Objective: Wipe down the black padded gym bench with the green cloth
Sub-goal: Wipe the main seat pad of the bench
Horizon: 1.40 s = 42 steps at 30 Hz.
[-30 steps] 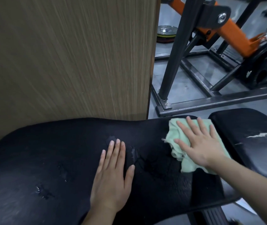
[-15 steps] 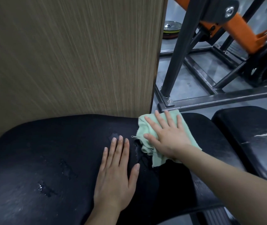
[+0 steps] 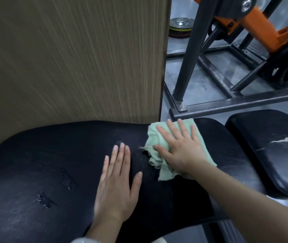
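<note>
Both hands flat on the black padded bench (image 3: 55,165), green cloth (image 3: 159,149) under the right one.

Right hand (image 3: 180,148): fingers straight and spread, palm down, pressing the bunched cloth onto the pad's far edge, right of centre; nothing curled round the cloth, its folds spill out on the left and near sides of the hand. Left hand (image 3: 117,186): flat on bare pad just left of the cloth, fingers straight and close together, thumb out to the right, holding nothing. Pad surface scuffed, with small tears left of the left hand. A second black pad (image 3: 271,155) sits to the right across a narrow gap, with a white scratch. Wood-grain panel (image 3: 69,58) stands behind the bench, far left. Dark steel frame (image 3: 227,102) on the grey floor far right, orange machine arm (image 3: 262,28) above it, weight plates (image 3: 180,28) stacked beyond.
</note>
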Tool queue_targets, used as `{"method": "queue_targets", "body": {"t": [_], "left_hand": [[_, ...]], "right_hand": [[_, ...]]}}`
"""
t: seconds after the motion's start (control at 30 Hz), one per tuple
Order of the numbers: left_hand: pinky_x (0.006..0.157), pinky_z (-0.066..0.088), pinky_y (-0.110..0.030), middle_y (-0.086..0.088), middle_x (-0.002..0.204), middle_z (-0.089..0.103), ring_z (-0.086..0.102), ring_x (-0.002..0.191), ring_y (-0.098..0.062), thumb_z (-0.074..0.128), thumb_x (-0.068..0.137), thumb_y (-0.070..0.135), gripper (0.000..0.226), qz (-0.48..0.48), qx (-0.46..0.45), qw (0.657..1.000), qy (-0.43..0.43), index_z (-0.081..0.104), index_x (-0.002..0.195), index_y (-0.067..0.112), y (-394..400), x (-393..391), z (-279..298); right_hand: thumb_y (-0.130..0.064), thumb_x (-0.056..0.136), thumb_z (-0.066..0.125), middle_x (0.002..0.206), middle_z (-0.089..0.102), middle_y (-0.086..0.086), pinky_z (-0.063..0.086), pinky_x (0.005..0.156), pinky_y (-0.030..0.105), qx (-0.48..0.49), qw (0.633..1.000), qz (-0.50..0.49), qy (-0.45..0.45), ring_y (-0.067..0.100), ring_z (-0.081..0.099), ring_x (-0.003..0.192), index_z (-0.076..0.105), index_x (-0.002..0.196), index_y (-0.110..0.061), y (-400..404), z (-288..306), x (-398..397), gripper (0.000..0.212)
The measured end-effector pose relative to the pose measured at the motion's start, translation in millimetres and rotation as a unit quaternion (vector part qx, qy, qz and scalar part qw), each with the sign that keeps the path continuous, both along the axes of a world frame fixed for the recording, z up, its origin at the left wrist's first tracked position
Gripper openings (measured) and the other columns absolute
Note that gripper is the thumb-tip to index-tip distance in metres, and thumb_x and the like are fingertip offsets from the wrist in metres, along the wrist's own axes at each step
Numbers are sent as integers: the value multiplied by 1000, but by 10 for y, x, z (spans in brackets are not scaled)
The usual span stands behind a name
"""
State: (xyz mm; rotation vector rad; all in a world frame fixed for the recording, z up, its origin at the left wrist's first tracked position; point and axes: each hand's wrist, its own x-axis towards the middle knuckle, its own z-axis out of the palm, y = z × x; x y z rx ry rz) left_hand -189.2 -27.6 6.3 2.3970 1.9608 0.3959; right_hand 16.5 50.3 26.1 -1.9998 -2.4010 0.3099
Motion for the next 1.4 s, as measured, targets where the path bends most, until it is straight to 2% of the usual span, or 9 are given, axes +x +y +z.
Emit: {"method": "queue_targets", "body": {"t": [0.1, 0.33, 0.7, 0.97, 1.03, 1.17, 1.23, 1.33, 1.4], "left_hand": [[115, 8, -37, -5, 160, 14, 6, 147, -14, 10, 101, 49, 66, 0, 0, 1000, -2, 18, 151, 7, -4, 0, 4], [116, 6, -36, -4, 160, 15, 5, 147, -14, 9, 101, 50, 66, -3, 3, 1000, -10, 19, 150, 7, -7, 3, 1], [116, 6, -37, -7, 159, 17, 6, 147, -15, 7, 101, 50, 67, -6, 7, 1000, -16, 20, 150, 6, 5, 14, -3], [116, 6, -38, -8, 159, 14, 5, 147, -16, 7, 101, 50, 67, -15, 19, 999, -34, 17, 151, 8, 6, 16, 11], [116, 6, -38, -8, 159, 14, 5, 147, -16, 7, 101, 50, 66, -22, 22, 999, -45, 17, 151, 8, 5, 11, 23], [117, 6, -39, -9, 159, 16, 8, 147, -17, 8, 102, 48, 64, -40, 29, 996, -71, 16, 151, 8, 0, -7, 50], [117, 6, -39, -9, 159, 16, 9, 147, -18, 8, 102, 46, 62, -48, 35, 995, -80, 15, 151, 8, -8, -12, 67], [117, 5, -37, -8, 159, 17, 9, 147, -17, 8, 102, 45, 62, -43, 47, 994, -89, 14, 150, 6, -33, -21, 98], [118, 4, -36, -7, 159, 15, 8, 147, -17, 7, 102, 46, 64, -11, 50, 994, -95, 13, 150, 5, -48, -39, 128]], "right_hand": [[-74, 80, 1, 159, -17, -9, -14, 116, 50, -21, 999, -38, -26, 20, -24, 144, -11, 148, -47, -18, 51, 288, 74], [-76, 76, -6, 159, -19, -9, -13, 116, 50, -25, 989, -142, -38, 22, -23, 145, -14, 147, -48, -255, 72, 596, 76], [-68, 89, 8, 161, -14, -3, -8, 114, 58, -18, 951, -306, -22, 29, -19, 145, -13, 148, -44, -761, 29, 383, 67], [-69, 77, -13, 159, -22, 0, -14, 112, 59, -11, 974, -225, -16, 31, -27, 142, -19, 147, -42, -851, 41, -102, 75], [-69, 80, -8, 160, -18, 1, -15, 110, 59, 6, 981, -192, -13, 32, -25, 143, -15, 148, -42, -839, -5, -212, 74], [-65, 92, 14, 156, 29, 9, 8, 108, 64, 31, 989, -143, -6, 39, 18, 144, 31, 148, -35, -782, -29, -411, 66], [-64, 92, 19, 152, 36, 9, 13, 107, 64, 25, 993, -114, -10, 39, 25, 142, 38, 145, -33, -741, -32, -493, 64], [-65, 91, 18, 156, 29, 7, 9, 109, 64, 7, 998, -70, -5, 38, 18, 144, 31, 148, -36, -708, 12, -565, 65], [-68, 87, 2, 162, 5, 2, -6, 111, 61, 4, 999, -30, -9, 34, -6, 147, 8, 151, -42, -696, 39, -548, 69]]}}
